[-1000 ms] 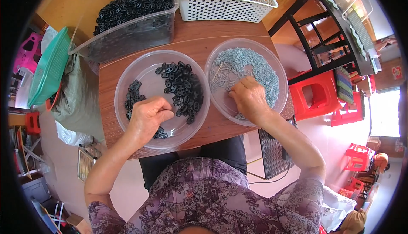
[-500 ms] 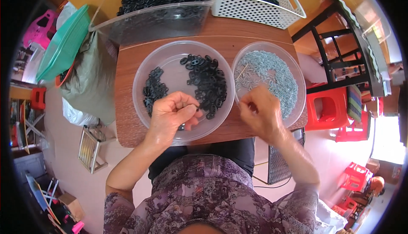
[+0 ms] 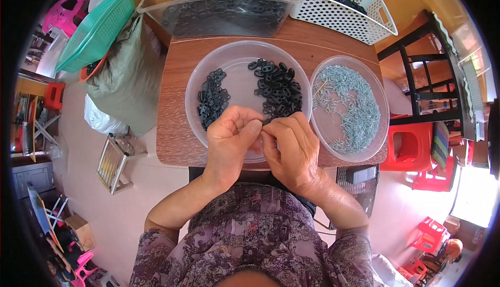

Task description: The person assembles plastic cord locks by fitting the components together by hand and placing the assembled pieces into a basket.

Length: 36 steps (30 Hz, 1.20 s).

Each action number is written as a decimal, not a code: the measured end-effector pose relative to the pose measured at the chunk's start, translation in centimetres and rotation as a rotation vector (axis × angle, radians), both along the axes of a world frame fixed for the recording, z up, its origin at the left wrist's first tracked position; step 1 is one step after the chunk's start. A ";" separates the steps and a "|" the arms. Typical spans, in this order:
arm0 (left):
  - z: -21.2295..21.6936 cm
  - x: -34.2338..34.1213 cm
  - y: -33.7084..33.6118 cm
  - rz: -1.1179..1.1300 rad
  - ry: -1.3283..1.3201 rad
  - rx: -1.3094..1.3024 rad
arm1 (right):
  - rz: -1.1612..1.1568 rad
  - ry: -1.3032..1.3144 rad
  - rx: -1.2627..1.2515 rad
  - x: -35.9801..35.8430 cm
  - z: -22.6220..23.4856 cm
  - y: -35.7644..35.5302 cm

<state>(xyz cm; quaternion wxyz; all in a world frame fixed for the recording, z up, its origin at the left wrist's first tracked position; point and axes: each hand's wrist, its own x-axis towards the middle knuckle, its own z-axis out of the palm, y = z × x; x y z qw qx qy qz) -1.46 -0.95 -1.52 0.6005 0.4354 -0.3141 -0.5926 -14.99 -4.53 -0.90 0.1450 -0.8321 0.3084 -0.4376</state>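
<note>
My left hand (image 3: 232, 138) and my right hand (image 3: 291, 146) meet over the near rim of a clear round bowl (image 3: 239, 60). Their fingertips pinch together on a small black piece that I can barely see between them. The bowl holds two heaps of small black plastic links (image 3: 278, 89), one on its left side and one on its right. To the right stands a second clear bowl (image 3: 320, 130) filled with small silver screws (image 3: 351, 104). Both bowls sit on a small brown wooden table (image 3: 174, 104).
A clear bin (image 3: 224, 13) full of black links and a white perforated basket (image 3: 344, 8) stand at the table's far edge. A grey sack (image 3: 122, 78) with a green basket (image 3: 99, 26) on it is at the left. A black frame and red stools (image 3: 409, 149) stand at the right.
My right hand has left the screw bowl and moved left to meet my left hand. Both hands now pinch together at the near rim of the link bowl.
</note>
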 end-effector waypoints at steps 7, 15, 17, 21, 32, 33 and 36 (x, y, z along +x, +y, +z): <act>0.8 -0.1 0.2 0.038 0.074 0.014 | -0.054 -0.161 0.177 0.0 0.0 0.7; 1.5 0.6 0.2 -0.104 -0.362 -0.095 | -0.122 -0.303 0.650 -0.1 1.1 1.0; 1.5 0.6 0.2 -0.088 -0.349 -0.071 | -0.116 -0.258 0.647 -0.2 0.9 0.9; 1.1 1.0 -0.2 0.005 -0.819 -0.400 | -0.046 -0.478 1.011 -0.5 0.6 0.9; 0.3 0.7 -1.0 0.196 -1.089 -0.625 | -0.066 -0.688 1.175 0.6 0.4 1.0; 0.4 0.9 -1.0 0.148 -1.044 -0.606 | -0.065 -0.688 1.176 0.6 0.3 1.0; 0.6 2.1 -1.0 -0.020 -0.853 -0.468 | -0.060 -0.718 1.195 0.8 0.2 1.0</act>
